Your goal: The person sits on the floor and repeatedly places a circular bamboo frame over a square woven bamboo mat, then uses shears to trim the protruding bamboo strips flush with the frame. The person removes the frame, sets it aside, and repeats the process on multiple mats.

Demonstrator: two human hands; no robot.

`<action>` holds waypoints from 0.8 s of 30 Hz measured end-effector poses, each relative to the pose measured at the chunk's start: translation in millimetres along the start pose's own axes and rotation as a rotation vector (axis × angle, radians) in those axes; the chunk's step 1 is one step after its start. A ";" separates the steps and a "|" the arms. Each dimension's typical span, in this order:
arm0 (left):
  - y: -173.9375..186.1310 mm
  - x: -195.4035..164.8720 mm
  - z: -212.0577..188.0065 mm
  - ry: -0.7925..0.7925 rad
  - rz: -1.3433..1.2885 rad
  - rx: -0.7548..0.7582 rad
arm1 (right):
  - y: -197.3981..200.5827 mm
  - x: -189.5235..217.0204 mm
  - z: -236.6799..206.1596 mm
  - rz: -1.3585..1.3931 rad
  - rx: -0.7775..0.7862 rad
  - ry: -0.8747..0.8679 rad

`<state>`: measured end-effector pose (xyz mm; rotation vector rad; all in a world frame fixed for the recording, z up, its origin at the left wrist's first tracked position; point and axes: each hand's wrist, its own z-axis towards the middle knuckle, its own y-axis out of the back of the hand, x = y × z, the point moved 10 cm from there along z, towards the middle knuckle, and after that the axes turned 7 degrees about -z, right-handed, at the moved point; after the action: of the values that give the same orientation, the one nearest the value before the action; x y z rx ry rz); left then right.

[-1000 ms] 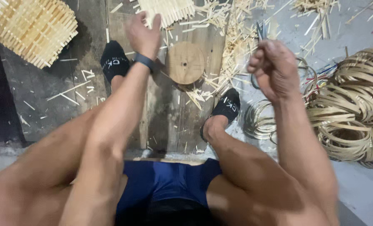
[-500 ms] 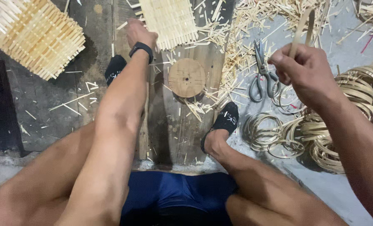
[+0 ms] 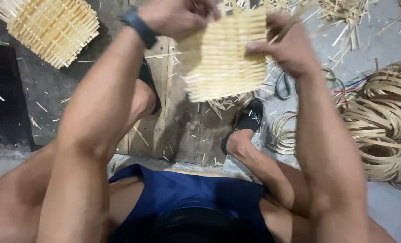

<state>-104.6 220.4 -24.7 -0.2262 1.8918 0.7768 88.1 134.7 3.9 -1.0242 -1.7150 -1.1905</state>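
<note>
A woven bamboo mat piece (image 3: 227, 56), pale yellow with slat ends sticking out, is held up in front of me between both hands. My left hand (image 3: 178, 15), with a dark watch on the wrist, grips its upper left edge. My right hand (image 3: 286, 45) holds its right edge with the thumb on the face. I sit with knees apart, feet in black socks on a wooden board (image 3: 182, 130).
A second woven bamboo piece (image 3: 50, 29) lies at the upper left. Coils of bamboo strip (image 3: 382, 126) pile up at the right. Scissors (image 3: 283, 85) lie by my right foot. Bamboo scraps (image 3: 344, 13) litter the floor beyond.
My left hand has lifted the woven piece off the floor toward me. My right hand came over from the right and took hold of its right edge.
</note>
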 end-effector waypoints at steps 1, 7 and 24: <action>-13.7 0.9 3.6 0.017 0.043 0.010 | -15.9 -32.1 -3.6 -0.025 -0.018 -0.196; -17.7 20.0 -54.4 -0.078 0.652 -0.913 | -92.4 -125.1 -14.6 0.101 -0.162 -0.377; -93.3 134.5 -79.7 0.511 -0.859 -0.618 | -86.1 -145.0 -19.9 0.253 -0.357 -0.331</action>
<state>-180.0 124.8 -160.1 -1.6260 1.6827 0.6940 63.9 70.4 -151.4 -1.6818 -1.5808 -1.2356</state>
